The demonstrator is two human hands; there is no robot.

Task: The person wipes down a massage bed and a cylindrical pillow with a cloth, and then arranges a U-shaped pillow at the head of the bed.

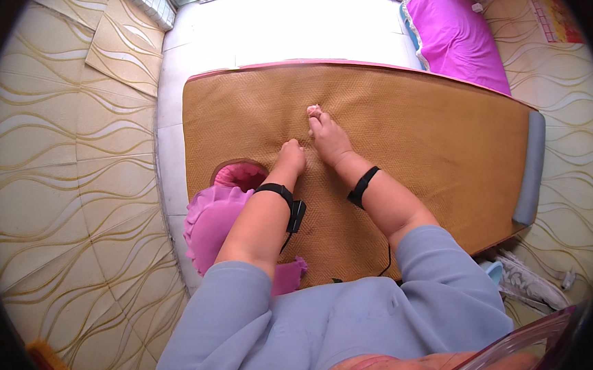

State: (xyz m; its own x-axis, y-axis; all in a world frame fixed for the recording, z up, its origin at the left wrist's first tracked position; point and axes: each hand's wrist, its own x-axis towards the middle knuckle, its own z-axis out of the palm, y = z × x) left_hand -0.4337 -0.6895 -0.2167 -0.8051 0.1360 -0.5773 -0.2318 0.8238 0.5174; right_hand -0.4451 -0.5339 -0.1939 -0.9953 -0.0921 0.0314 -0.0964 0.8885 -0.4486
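Note:
A brown woven sleeping mat (404, 177) spreads over the bed before me, with shallow creases around my hands. My left hand (292, 157) is low over the mat with its fingers curled in; whether they pinch anything is hidden. Slightly farther out and to the right, my right hand (329, 137) has its fingers closed on a small pale pink crumpled thing (314, 110), which pokes out past the fingertips. Its exact kind cannot be told. The two hands are close together but apart. Black straps (364, 188) circle both wrists, and a black device (296, 216) hangs at the left one.
Beside my left forearm lie a ruffled pink pillow (209, 227) and a brown-rimmed, pink-lined round thing (241, 172). A grey roll (530, 168) edges the mat at right. Beyond the bed stands something under a magenta cover (456, 34). A patterned wall (68, 165) runs along the left.

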